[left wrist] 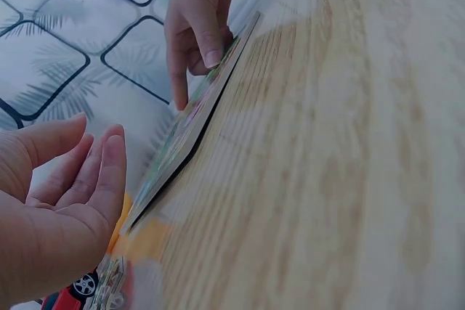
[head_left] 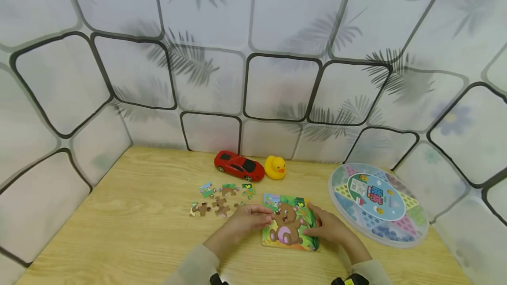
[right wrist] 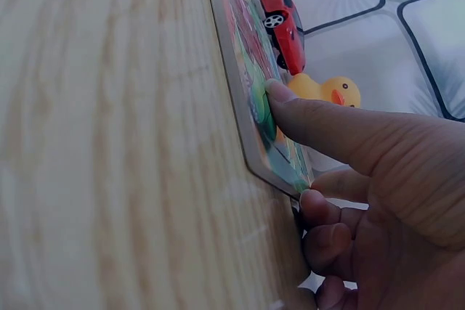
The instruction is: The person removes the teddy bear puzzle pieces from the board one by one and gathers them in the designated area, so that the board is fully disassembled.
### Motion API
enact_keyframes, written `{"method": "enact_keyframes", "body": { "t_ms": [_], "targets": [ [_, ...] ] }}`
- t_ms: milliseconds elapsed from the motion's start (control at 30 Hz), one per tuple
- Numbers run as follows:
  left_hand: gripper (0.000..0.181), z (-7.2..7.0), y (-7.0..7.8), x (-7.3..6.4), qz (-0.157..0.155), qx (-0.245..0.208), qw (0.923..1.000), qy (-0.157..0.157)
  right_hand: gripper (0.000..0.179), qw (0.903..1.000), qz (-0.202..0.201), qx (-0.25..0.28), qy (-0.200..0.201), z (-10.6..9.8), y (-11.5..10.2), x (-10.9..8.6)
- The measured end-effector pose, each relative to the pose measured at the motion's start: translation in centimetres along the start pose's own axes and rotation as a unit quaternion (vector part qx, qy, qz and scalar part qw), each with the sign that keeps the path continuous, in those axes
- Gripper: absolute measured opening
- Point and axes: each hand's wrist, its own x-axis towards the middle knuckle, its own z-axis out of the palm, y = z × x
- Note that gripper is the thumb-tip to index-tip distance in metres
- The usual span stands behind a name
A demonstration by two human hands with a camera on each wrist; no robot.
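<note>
The right hand (head_left: 330, 227) pinches the bear puzzle (head_left: 286, 225) by its right edge; the left hand (head_left: 246, 221), loosely cupped, empty, hovers by the left edge; wooden tabletop (head_left: 281, 269) extends in front.

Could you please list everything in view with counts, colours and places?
Table: 1, light brown, lower half
Backdrop: 1, pale, patterned, behind table
Toy car: 1, red, table's back
Duck: 1, yellow, right of car
Puzzle pieces: at least 5, multicoloured, in front of car
Bear board: 1, multicoloured, right of pieces
Round case: 1, multicoloured, right of board
Sleeves: 2, pale, lower edge
Wrist gear: 2, black, lower edge
Left hand: 1, by board's left
Right hand: 1, pinching board's edge
</note>
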Motion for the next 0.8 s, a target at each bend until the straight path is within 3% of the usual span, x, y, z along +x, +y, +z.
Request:
{"method": "enact_keyframes", "body": {
  "t_ms": [400,800],
  "targets": [
    [0.03,0.2,-0.3,-0.2,-0.002,0.006,1.0,0.007,0.088,1.0,0.0,0.005,-0.004,-0.1,0.0,0.0],
    [0.031,0.4,-1.4,-0.1,-0.005,0.116,0.9929,0.024,0.089,1.0,-0.002,-0.006,0.002,0.1,0.1,0.0]
  ]
}}
